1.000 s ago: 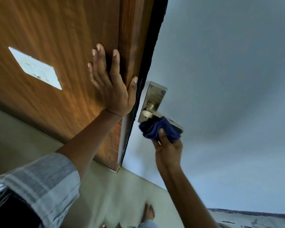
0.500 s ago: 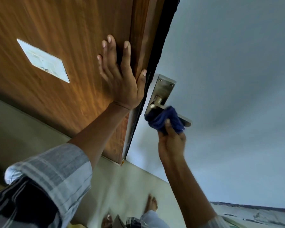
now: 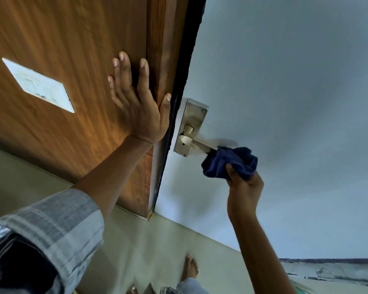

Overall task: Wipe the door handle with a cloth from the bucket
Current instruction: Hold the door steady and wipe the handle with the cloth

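The door handle (image 3: 197, 144) is a long silver bar. It sticks out sideways from its metal plate (image 3: 191, 124), near the edge of the wooden door (image 3: 72, 49). The bar runs from the plate toward the right and a little down. The right hand (image 3: 243, 187) is at the far end of that bar, the end away from the plate. Its fingers (image 3: 232, 169) are closed tight around a bunched-up blue cloth (image 3: 229, 162), and the cloth sits over the tip of the bar, so the tip is hidden. The bare part of the bar lies to the left of the cloth, going back toward the plate. So I think the next wipe should slide left along the bar, following its long way, not across it. The right hand is the near one and has the cloth, so it should do the job. The left hand (image 3: 136, 107) is flat on the door with its fingers spread open, holding nothing, and its thumb is on the door's edge. It looks like it keeps the door from swinging. No bucket shows here.
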